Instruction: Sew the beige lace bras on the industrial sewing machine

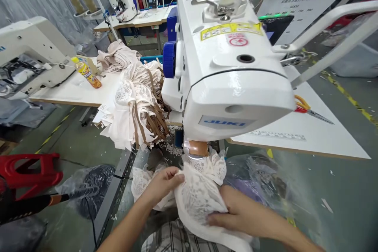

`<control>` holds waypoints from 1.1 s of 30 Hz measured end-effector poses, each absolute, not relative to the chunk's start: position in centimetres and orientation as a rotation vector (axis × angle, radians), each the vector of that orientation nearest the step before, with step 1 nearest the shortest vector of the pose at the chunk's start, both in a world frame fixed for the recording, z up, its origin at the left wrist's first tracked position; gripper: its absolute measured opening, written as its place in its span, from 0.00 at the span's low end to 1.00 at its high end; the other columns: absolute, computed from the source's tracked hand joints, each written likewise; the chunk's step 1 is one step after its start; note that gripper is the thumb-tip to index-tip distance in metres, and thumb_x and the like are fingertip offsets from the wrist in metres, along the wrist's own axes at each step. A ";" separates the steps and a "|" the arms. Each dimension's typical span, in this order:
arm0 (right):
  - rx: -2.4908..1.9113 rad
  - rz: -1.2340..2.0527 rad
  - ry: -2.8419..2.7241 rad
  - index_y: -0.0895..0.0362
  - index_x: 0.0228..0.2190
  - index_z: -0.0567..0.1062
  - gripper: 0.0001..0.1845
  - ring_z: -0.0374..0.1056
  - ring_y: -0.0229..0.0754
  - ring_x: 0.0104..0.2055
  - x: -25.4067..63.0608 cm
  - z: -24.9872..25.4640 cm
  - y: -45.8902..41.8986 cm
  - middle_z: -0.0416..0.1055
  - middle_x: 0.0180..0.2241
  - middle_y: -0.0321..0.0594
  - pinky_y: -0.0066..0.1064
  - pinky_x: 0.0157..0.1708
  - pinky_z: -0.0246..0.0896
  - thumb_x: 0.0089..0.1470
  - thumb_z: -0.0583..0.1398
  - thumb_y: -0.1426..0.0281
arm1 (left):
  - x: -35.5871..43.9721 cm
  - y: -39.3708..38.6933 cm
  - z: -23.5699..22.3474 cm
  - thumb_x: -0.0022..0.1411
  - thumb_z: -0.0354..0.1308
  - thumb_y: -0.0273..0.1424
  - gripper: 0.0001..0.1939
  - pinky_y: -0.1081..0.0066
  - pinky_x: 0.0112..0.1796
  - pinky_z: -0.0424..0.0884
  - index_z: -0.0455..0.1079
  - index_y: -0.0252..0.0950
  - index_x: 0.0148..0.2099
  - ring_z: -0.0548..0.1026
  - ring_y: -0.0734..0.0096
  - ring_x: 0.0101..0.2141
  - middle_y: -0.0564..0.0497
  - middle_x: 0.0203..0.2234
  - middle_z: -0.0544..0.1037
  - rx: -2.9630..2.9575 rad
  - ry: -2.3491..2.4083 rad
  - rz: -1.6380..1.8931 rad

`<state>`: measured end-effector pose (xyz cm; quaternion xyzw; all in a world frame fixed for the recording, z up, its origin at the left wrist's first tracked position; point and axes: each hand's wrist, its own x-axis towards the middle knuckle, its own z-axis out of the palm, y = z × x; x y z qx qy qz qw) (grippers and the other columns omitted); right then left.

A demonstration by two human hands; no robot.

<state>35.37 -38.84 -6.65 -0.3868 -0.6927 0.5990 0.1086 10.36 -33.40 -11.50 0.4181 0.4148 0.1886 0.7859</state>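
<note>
A white sewing machine (233,67) with blue lettering fills the centre. A piece of white lace fabric (201,193) lies under its head, close to my body. My left hand (163,183) pinches the left edge of the lace, fingers closed on it. From the right, my right hand (236,212) grips the same lace, with the thumb tucked under the fabric. A brown band (197,147) shows just above the lace at the machine's foot.
A heap of cream lace garments with brown straps (138,106) hangs off the table on the left. Orange-handled scissors (307,108) lie on the white table (325,138). A yellow bottle (87,73) and another machine (29,55) stand at left; a red stool (29,173) is on the floor.
</note>
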 end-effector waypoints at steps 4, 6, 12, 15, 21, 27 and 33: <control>-1.313 1.797 -2.000 0.58 0.40 0.79 0.25 0.68 0.44 0.33 39.3 -6.3 -39.2 0.75 0.33 0.40 0.28 0.31 0.62 0.52 0.64 0.49 | 13.9 -32.9 -8.6 0.63 0.57 0.42 0.19 0.77 0.25 0.51 0.64 0.33 0.28 0.56 0.80 0.23 0.57 0.21 0.60 1.319 0.865 0.300; -1.443 1.609 -1.844 0.55 0.58 0.68 0.44 0.68 0.54 0.50 40.0 -6.3 -39.1 0.71 0.52 0.48 0.34 0.43 0.64 0.45 0.67 0.47 | 15.3 -33.0 -6.7 0.66 0.53 0.38 0.19 0.76 0.24 0.50 0.59 0.34 0.25 0.54 0.80 0.23 0.58 0.20 0.57 1.536 0.799 0.254; -1.332 1.538 -1.674 0.55 0.35 0.77 0.22 0.69 0.44 0.36 37.7 -6.1 -37.6 0.74 0.33 0.41 0.29 0.35 0.61 0.55 0.61 0.48 | 16.6 -32.6 -3.3 0.65 0.54 0.37 0.21 0.74 0.23 0.46 0.58 0.34 0.22 0.54 0.81 0.20 0.58 0.16 0.57 1.947 0.832 0.292; -1.427 1.300 -1.563 0.57 0.23 0.68 0.25 0.60 0.37 0.27 36.7 -6.1 -36.0 0.65 0.23 0.34 0.27 0.28 0.53 0.60 0.56 0.50 | 15.9 -30.8 -2.2 0.61 0.59 0.40 0.20 0.76 0.23 0.50 0.63 0.34 0.22 0.59 0.80 0.20 0.57 0.16 0.62 1.928 1.075 0.336; -1.541 1.205 -1.457 0.57 0.21 0.66 0.22 0.56 0.35 0.25 36.4 -6.2 -32.5 0.61 0.21 0.32 0.27 0.24 0.48 0.57 0.57 0.53 | 15.4 -27.3 -1.7 0.59 0.58 0.40 0.26 0.74 0.19 0.47 0.50 0.37 0.16 0.51 0.80 0.17 0.58 0.12 0.54 1.721 1.441 0.408; -1.580 1.188 -1.482 0.56 0.25 0.73 0.22 0.62 0.40 0.27 36.8 -6.3 -30.7 0.65 0.20 0.35 0.28 0.26 0.55 0.56 0.58 0.50 | 15.9 -25.7 -2.2 0.55 0.57 0.31 0.12 0.75 0.22 0.60 0.63 0.37 0.20 0.61 0.74 0.20 0.57 0.13 0.60 1.859 1.363 0.518; -1.539 1.149 -1.508 0.55 0.26 0.74 0.24 0.66 0.43 0.31 37.1 -7.0 -30.3 0.68 0.24 0.37 0.31 0.31 0.61 0.57 0.57 0.48 | 16.0 -24.8 -1.6 0.54 0.55 0.33 0.06 0.66 0.43 0.73 0.70 0.38 0.28 0.75 0.62 0.39 0.49 0.26 0.77 1.915 1.215 0.597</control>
